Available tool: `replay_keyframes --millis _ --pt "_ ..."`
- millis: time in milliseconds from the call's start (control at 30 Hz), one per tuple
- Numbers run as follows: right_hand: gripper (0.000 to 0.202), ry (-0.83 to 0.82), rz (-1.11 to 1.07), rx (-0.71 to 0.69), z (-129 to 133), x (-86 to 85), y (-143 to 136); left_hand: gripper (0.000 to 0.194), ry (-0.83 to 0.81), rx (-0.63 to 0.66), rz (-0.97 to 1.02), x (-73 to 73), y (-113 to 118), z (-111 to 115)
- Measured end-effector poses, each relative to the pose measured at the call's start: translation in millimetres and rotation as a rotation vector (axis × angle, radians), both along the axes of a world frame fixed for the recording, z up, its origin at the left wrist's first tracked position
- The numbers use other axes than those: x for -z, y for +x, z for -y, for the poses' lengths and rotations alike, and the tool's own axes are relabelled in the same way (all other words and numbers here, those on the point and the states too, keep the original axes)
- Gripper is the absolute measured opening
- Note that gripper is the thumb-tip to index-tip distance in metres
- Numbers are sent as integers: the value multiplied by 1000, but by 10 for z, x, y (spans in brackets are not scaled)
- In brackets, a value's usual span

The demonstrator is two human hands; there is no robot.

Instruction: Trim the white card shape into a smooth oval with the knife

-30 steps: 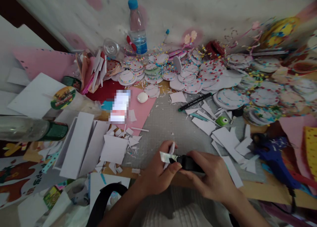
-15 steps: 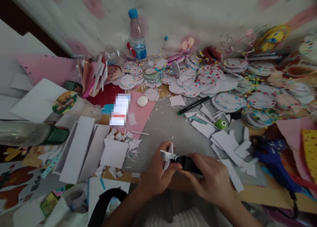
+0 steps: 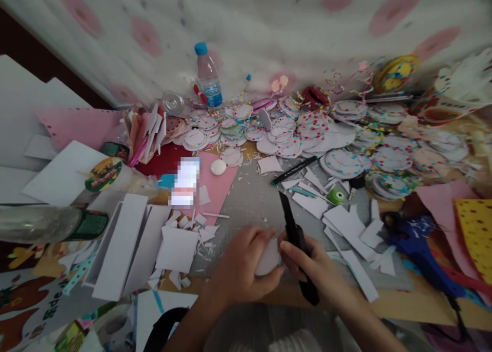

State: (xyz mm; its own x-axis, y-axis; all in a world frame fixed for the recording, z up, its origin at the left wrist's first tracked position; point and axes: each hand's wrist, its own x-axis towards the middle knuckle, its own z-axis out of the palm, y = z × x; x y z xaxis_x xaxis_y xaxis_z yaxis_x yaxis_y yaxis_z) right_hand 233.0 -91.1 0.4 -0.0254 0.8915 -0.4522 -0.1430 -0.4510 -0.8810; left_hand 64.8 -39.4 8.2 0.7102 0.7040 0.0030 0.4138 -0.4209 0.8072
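Near the table's front edge, my left hand (image 3: 244,265) grips a small rounded white piece (image 3: 269,257) between thumb and fingers. Just right of it, my right hand (image 3: 307,257) is wrapped round a black utility knife (image 3: 295,234), whose dark blade points up and away from me. The fingertips of my right hand are close to the white piece's right edge; whether they touch it I cannot tell. Beneath and beyond both hands lies a grey cutting mat (image 3: 246,203) strewn with white shavings.
Decorated white discs (image 3: 342,162) are piled along the back, beside a water bottle (image 3: 209,80). White offcuts (image 3: 346,221) and a blue glue gun (image 3: 426,254) lie right. A white box (image 3: 121,249), a phone (image 3: 185,183) and a green-capped bottle (image 3: 49,224) are left.
The knife has turned from pointing left to pointing up and away. The white piece now shows its flat face in my left hand. The camera view has shifted slightly.
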Motion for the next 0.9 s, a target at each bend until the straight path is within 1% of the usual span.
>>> replay_keyframes --millis 67,167,267,333,400,467,500,533,567,600,633,667,700,767,800,833,900 --pt "39 -11 -28 22 -13 27 -35 62 43 12 -12 13 -14 16" --pt "36 -19 -24 42 -20 74 -50 72 52 26 -8 14 -46 34" --pt "34 -41 -63 18 -13 113 -39 74 35 65 -22 -3 -50 20" --pt "32 -48 -102 41 -6 134 -26 74 35 75 -53 -11 -30 4" --pt "32 -54 -156 118 -4 155 -8 76 48 49 -84 -16 -4 -12" --pt "32 -55 -204 226 -8 181 18 81 78 10 -102 -28 -1 -44" --pt "31 -53 -222 276 -13 198 35 81 100 -12 -103 -40 -17 -78" --pt "32 -48 -233 321 -19 218 54 77 132 -42 -98 -58 -48 -132" --pt "32 -40 -244 364 -27 241 74 69 175 -83 -93 -78 -95 -208" --pt "32 -30 -257 405 -35 266 93 57 228 -144 -86 -100 -158 -311" --pt "33 -21 -272 439 -43 292 111 43 295 -225 -84 -120 -234 -442" --pt "34 -12 -285 463 -50 316 127 35 371 -321 -103 -134 -319 -596" --pt "35 -5 -296 481 -56 338 140 32 448 -400 -148 -140 -408 -768" --pt "35 -1 -311 495 -63 372 157 32 625 -509 -282 -118 -579 -1134" --pt "35 1 -314 495 -64 384 160 34 683 -540 -352 -92 -651 -1308" --pt "35 4 -315 496 -64 393 162 37 721 -546 -426 -57 -710 -1464" --pt "35 11 -313 498 -60 407 164 42 741 -541 -561 23 -784 -1704"
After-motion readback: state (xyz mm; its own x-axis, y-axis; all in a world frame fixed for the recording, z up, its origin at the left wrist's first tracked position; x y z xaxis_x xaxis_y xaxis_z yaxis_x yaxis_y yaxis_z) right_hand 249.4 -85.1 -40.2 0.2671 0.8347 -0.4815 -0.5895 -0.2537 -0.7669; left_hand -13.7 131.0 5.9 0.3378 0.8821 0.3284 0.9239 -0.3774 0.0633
